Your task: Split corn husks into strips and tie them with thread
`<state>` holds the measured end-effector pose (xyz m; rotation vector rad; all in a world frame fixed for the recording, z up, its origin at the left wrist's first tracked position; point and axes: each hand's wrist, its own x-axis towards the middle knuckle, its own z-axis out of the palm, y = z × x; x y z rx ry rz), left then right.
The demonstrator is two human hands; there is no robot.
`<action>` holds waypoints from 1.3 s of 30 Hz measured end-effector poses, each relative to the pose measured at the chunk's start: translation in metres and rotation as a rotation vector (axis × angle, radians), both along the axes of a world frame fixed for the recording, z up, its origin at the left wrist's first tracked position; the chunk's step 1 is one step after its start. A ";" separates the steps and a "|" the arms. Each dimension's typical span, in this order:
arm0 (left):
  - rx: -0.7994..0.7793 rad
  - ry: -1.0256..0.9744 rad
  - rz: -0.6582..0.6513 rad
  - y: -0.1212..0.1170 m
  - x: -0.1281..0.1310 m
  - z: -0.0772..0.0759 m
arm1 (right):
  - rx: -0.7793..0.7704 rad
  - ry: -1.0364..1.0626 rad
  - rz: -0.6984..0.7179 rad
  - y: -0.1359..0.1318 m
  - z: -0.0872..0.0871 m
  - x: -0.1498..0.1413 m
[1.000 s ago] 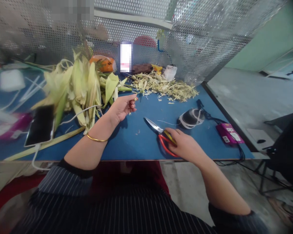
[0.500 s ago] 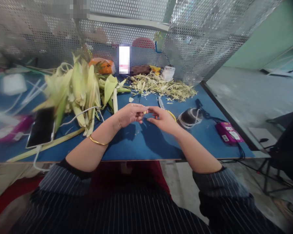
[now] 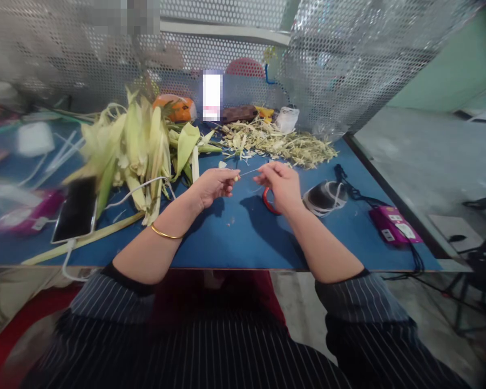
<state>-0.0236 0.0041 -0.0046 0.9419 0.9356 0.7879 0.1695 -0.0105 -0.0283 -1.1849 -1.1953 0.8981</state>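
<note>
My left hand [image 3: 217, 187] is closed in a pinch over the blue tabletop. A small pale yellow piece [image 3: 237, 178], perhaps corn husk, shows at its fingertips. A thin white thread [image 3: 249, 173] stretches from there to my right hand [image 3: 282, 186], whose thumb and forefinger pinch it. Under my right hand is a pair of scissors; only a red handle loop [image 3: 268, 201] shows, the rest being covered. To the right stands a dark spool [image 3: 319, 195] wound with white cord. A pile of corn husks [image 3: 135, 143] lies left of my left hand.
Shredded husk trimmings [image 3: 275, 141] spread along the back before a perforated metal screen [image 3: 235, 40]. A charging phone [image 3: 76, 208] lies at left, with its white cable near my forearm. A magenta power strip [image 3: 393, 224] sits at the right edge; a lit, blurred screen [image 3: 211, 96] stands behind.
My right hand has let go of the scissors and come over to my left hand. It now pinches the thread and has drawn away slightly, stretching the thread between both hands.
</note>
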 end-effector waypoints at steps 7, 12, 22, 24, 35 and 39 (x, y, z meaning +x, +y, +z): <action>0.009 0.020 0.320 0.004 -0.002 -0.002 | 0.369 -0.880 -0.138 -0.010 0.012 0.025; -0.042 -0.023 0.328 0.002 -0.002 0.002 | 0.148 -1.194 0.705 -0.019 0.031 0.024; -0.023 -0.046 0.365 0.006 -0.002 -0.002 | -0.256 -1.170 -0.153 0.090 0.013 -0.027; -0.015 -0.050 0.365 0.006 -0.002 -0.002 | -0.322 -1.187 -0.200 0.108 0.006 -0.035; 0.000 -0.137 0.449 0.005 -0.006 0.006 | 0.408 -1.306 -0.296 0.051 0.014 -0.039; -0.001 -0.175 0.338 -0.005 -0.001 0.010 | 0.561 -1.432 -0.411 0.008 0.020 -0.032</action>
